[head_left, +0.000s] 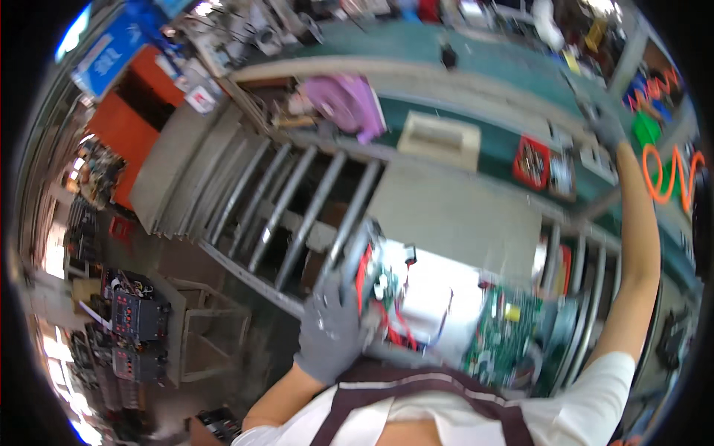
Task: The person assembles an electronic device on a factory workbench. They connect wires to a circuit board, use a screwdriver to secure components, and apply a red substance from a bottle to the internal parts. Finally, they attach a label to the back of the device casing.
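An open electronics chassis (439, 293) lies at lower centre, its green circuit board (500, 346) to the right and red wires (362, 279) at the left end. The gloved left hand (329, 327) is against that left end, seemingly steadying it; motion blur hides whether its fingers close on the edge. The gloved right hand (608, 125) reaches to the upper right, over the green workbench (483, 52); I cannot tell whether it grips anything. Beneath, a grey board (454, 215) spans the roller conveyor (321, 201), probably giving flat support across the gaps. Beyond, a red parts bin (529, 181) sits below the right hand, presumably within easy reach.
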Tool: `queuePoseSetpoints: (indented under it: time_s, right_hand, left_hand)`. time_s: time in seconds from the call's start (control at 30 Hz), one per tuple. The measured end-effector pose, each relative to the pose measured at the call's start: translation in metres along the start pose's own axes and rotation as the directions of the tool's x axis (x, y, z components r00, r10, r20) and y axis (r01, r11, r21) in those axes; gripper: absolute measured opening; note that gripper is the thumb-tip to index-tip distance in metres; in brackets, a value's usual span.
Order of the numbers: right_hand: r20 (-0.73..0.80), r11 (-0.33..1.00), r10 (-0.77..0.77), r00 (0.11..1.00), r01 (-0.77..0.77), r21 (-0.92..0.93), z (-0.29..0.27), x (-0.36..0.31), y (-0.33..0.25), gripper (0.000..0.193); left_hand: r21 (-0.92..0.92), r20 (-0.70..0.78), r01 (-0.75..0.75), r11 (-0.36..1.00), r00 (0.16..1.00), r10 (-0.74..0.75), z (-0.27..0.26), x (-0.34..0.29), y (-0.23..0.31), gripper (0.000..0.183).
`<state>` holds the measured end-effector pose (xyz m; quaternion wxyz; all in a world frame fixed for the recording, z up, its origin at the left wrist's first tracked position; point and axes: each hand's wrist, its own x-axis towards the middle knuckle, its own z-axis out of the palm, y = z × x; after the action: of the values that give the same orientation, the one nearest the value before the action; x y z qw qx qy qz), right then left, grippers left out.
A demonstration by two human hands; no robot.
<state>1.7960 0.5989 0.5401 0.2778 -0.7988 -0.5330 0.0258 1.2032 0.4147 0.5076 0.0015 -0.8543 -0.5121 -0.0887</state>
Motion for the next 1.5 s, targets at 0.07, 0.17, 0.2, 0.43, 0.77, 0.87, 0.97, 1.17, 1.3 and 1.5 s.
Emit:
queuePoseSetpoints:
  time_s: [0.07,0.17,0.2,0.43,0.77,0.87,0.97,1.17,1.3,1.5]
  right_hand:
    - [-0.201,0.980,-0.104,0.974,0.066,-0.186,-0.002,0.057,0.082,0.043]
    - [-0.145,0.938,0.051,0.988,-0.097,-0.332,0.032,0.085,0.076,0.050]
    - [-0.199,0.938,0.099,0.975,-0.159,-0.309,0.040,0.096,0.089,0.060]
    - [-0.224,0.848,-0.127,0.966,-0.012,-0.530,0.047,0.032,0.002,0.066]
    - [0.442,0.928,-0.372,0.816,0.342,0.149,-0.025,-0.218,-0.060,0.075]
    - [0.418,0.923,-0.367,0.831,0.270,0.274,-0.032,-0.290,-0.073,0.079]
    - [0.352,0.923,-0.226,0.908,0.084,0.376,-0.041,-0.363,-0.056,0.087]
    - [0.088,0.968,-0.179,0.980,0.160,0.192,-0.035,-0.478,-0.072,0.083]
    - [0.100,0.708,-0.041,0.994,-0.042,0.705,-0.017,-0.508,-0.063,0.074]
    - [-0.097,0.622,0.178,0.979,-0.036,0.782,-0.007,-0.530,-0.087,0.054]
  left_hand:
    - [-0.049,-0.020,-0.038,0.998,0.999,0.037,0.002,0.016,-0.004,0.049]
    - [-0.101,-0.065,0.000,0.995,0.998,-0.006,0.010,0.029,-0.002,0.032]
    - [-0.100,-0.089,0.010,0.995,0.996,-0.019,0.012,0.032,-0.004,0.026]
    - [-0.153,-0.057,0.042,0.987,0.997,-0.051,0.009,0.040,-0.003,0.013]
    - [0.030,-0.244,-0.133,0.991,0.960,0.136,0.014,0.038,-0.003,0.024]
    - [0.205,-0.281,-0.081,0.975,0.950,0.138,0.022,0.027,-0.013,0.030]
    - [0.116,-0.310,-0.187,0.976,0.926,0.214,0.016,0.027,-0.007,0.031]
    - [0.348,-0.248,-0.173,0.921,0.931,0.268,0.037,0.049,-0.007,0.022]
    - [0.416,-0.132,-0.206,0.886,0.950,0.282,0.022,0.068,0.002,0.019]
    - [0.666,0.026,-0.372,0.647,0.878,0.478,0.054,0.074,0.026,0.017]
